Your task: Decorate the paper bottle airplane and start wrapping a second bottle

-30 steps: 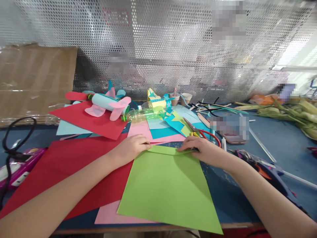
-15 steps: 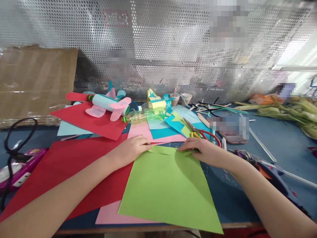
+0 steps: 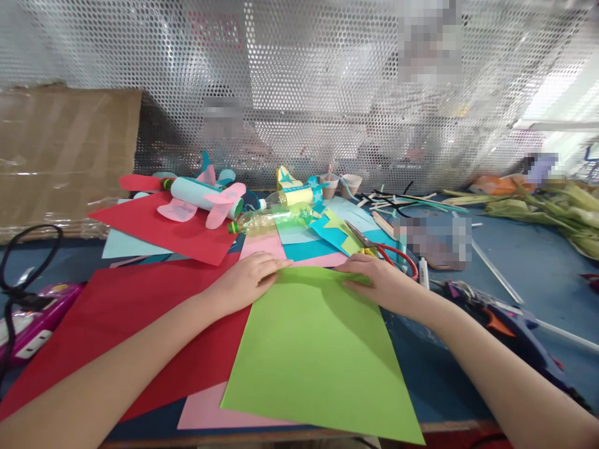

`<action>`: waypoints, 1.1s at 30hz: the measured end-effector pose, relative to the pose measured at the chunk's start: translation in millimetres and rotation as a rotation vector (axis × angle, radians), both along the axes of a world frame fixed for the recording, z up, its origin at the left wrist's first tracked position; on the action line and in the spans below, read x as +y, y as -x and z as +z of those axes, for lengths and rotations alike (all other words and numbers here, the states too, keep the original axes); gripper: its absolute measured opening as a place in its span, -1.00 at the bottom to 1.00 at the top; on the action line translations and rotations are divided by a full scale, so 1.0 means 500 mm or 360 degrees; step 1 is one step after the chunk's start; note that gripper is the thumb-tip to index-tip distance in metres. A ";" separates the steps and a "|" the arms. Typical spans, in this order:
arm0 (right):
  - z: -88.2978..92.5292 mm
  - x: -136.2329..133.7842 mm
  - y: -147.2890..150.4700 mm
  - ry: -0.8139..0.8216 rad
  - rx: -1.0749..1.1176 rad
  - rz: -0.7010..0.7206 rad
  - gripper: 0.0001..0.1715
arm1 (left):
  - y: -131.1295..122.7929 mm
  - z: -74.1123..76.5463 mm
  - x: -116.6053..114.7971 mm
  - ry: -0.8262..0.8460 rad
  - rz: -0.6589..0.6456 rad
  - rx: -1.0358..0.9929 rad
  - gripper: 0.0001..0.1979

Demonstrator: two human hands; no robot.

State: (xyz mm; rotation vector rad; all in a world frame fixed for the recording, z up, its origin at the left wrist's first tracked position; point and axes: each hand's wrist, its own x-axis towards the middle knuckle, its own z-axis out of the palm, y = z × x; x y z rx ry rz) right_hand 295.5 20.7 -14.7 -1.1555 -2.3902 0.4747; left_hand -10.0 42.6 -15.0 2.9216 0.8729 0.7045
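A sheet of green paper (image 3: 322, 349) lies in front of me, its near corner reaching the table edge. At its far left corner, my left hand (image 3: 255, 275) is closed with thumb and fingers on the paper's edge. My right hand (image 3: 369, 277) grips the far right corner in the same way. Between the hands the far edge runs nearly straight. Under the green sheet are a large red sheet (image 3: 154, 324) to the left and a pink sheet (image 3: 210, 405). Just beyond my right hand lie scissors (image 3: 386, 251) with red handles.
Behind the paper lie a green plastic bottle (image 3: 271, 218) and a bottle wrapped in light blue paper (image 3: 194, 193). A glue gun (image 3: 510, 330) is right of my right arm, a purple power strip (image 3: 47, 318) at far left. Corn husks (image 3: 538, 215) are at back right.
The narrow flap folded over the sheet's far edge no longer shows on top. Both hands have shifted slightly at that edge, and the view has moved a little.
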 end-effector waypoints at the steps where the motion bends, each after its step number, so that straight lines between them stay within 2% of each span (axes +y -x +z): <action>1: -0.002 0.001 0.001 -0.0005 -0.0001 0.0018 -0.67 | -0.002 -0.002 0.003 0.0002 0.0026 -0.0010 -0.67; 4: -0.003 0.003 0.004 -0.0001 0.0004 0.0076 -0.62 | -0.006 -0.008 0.011 -0.0026 0.0083 -0.0020 -0.73; 8: 0.004 0.006 0.003 0.0066 -0.0022 0.0112 -0.56 | -0.007 -0.004 0.011 -0.0097 0.0000 0.0001 -0.79; 13: 0.015 0.004 -0.001 0.0118 -0.0110 0.0127 -0.52 | -0.004 0.005 0.003 -0.0159 -0.0081 0.0105 -0.74; 24: 0.018 0.003 -0.007 0.0148 -0.0208 0.0155 -0.44 | 0.007 -0.001 0.006 -0.0249 -0.0148 0.0209 -0.77; 29: 0.018 0.001 -0.009 0.0138 -0.0194 0.0146 -0.45 | 0.010 -0.001 0.006 -0.0180 -0.0125 0.0165 -0.75; 33: 0.007 0.006 -0.009 -0.0006 -0.0080 0.0116 -0.64 | 0.010 -0.002 0.007 -0.0054 -0.0055 0.0070 -0.70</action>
